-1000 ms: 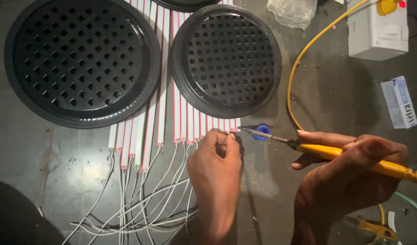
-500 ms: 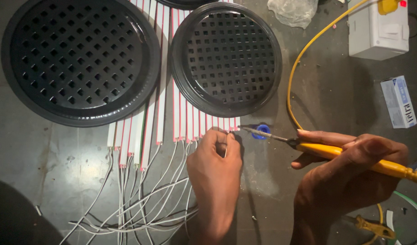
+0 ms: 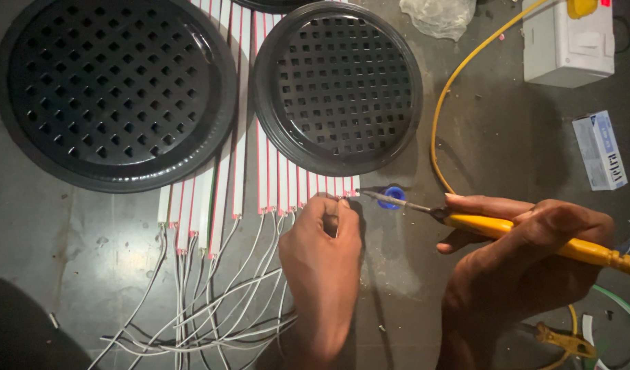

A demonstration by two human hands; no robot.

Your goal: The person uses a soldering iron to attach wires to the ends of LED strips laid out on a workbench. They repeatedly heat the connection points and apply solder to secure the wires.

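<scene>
The right hand (image 3: 527,253) grips a yellow soldering iron (image 3: 534,236), its tip near the white strips (image 3: 274,171). The left hand (image 3: 322,253) pinches a strip end on the counter (image 3: 507,151).

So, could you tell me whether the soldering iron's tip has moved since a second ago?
No. The soldering iron in the right hand keeps its tip just left of the small blue cap, below the smaller black grille, as before.

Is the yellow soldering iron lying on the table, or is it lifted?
Lifted: the right hand holds the soldering iron, tip over the table.
</scene>
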